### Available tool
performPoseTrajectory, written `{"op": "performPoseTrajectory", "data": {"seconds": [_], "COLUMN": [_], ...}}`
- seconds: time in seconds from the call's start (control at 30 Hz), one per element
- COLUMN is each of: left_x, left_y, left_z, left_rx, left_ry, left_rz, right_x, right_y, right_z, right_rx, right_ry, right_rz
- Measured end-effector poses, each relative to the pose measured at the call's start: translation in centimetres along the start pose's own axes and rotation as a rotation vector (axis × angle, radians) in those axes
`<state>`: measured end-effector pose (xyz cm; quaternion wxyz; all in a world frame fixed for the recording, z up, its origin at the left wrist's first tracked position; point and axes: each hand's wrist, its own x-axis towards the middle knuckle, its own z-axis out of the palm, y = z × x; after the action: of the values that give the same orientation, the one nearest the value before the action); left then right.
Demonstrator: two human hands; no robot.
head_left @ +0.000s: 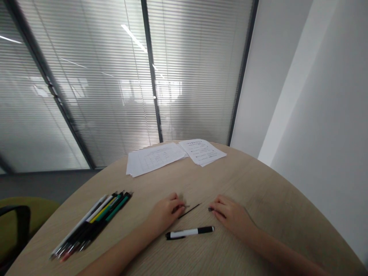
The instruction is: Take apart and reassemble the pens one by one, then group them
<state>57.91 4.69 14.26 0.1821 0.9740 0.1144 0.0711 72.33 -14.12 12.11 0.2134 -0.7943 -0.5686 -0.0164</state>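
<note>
My left hand (171, 209) rests low over the table with its fingers pinched together. At its fingertips is something small and thin that I cannot make out. A thin dark pen refill (189, 211) lies slanting on the table just beside those fingers. My right hand (227, 211) is closed, thumb and fingers pinching a small dark pen part (210, 209), its exact kind too small to tell. In front of both hands lies a white pen barrel (186, 232) with black ends and a black clip, touched by neither hand.
Several pens (94, 220) in white, yellow, green and black lie bundled on the left of the round wooden table (253, 184). Printed sheets of paper (156, 158) lie at the far edge. A green chair (37, 211) stands at left; blinds and a white wall are behind.
</note>
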Motion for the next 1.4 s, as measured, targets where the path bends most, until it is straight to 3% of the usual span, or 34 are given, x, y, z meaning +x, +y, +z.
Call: {"op": "performPoseTrajectory", "data": {"seconds": [0.17,0.3,0.47,0.63,0.87,1.17,1.4], "left_x": [-0.1,-0.4,-1.5,-2.1,-1.5,-1.3,-1.2], "left_y": [0.0,0.3,1.8,2.5,2.0,1.3,1.0], "left_z": [0.1,-0.4,-0.8,-0.2,-0.2,0.0,-0.2], "left_rx": [-0.086,-0.086,0.052,0.233,0.109,-0.005,-0.12], "left_ry": [0.081,0.123,0.041,-0.006,0.037,0.042,0.048], "left_rz": [0.001,0.009,0.272,0.439,0.461,0.413,0.276], "right_x": [-0.3,-0.7,-1.1,-1.1,-0.8,-0.4,-0.1], "right_y": [0.0,-1.2,-2.2,-1.9,-2.0,-1.4,-0.7], "right_z": [-0.1,-0.9,-0.9,-0.2,-0.5,-0.3,-0.5], "right_rx": [0.043,0.077,0.027,0.122,0.385,0.429,0.44], "right_ry": [0.04,-0.058,-0.124,-0.05,0.012,0.03,0.071], "right_rz": [-0.025,-0.208,-0.299,-0.246,-0.061,0.013,0.034]}}
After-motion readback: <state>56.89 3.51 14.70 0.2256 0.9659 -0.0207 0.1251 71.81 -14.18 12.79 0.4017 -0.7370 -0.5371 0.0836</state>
